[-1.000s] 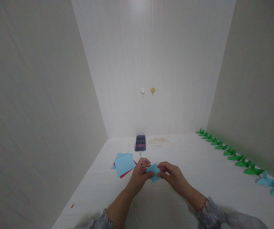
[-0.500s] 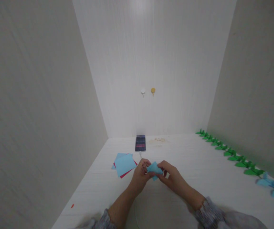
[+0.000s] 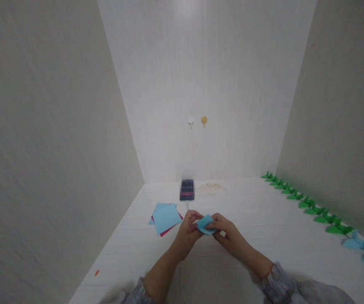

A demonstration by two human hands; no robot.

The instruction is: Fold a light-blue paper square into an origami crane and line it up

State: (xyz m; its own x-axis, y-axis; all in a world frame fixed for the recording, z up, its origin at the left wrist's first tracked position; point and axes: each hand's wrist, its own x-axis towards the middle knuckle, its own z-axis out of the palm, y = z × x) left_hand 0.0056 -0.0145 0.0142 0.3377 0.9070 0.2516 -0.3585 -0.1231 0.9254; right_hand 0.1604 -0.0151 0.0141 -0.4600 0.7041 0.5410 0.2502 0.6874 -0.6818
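Left hand [image 3: 186,232] and right hand [image 3: 229,233] both grip a small light-blue folded paper piece [image 3: 205,221] in their fingers, over the white wooden desk [image 3: 248,202]. Folding looks partway to me. Green winged paper-like shapes [image 3: 322,219], far right, look finished; square light-blue paper sheets [image 3: 166,218] lie unfolded.

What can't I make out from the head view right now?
All in the head view:
Blue paper: folds partly hidden by the left hand and right hand.
Phone: screen pixelated, unreadable.
Paper stack: lower sheets mostly covered by the top one.
Paper row: near end cut off by the right edge.
Orange scrap: too small to identify.
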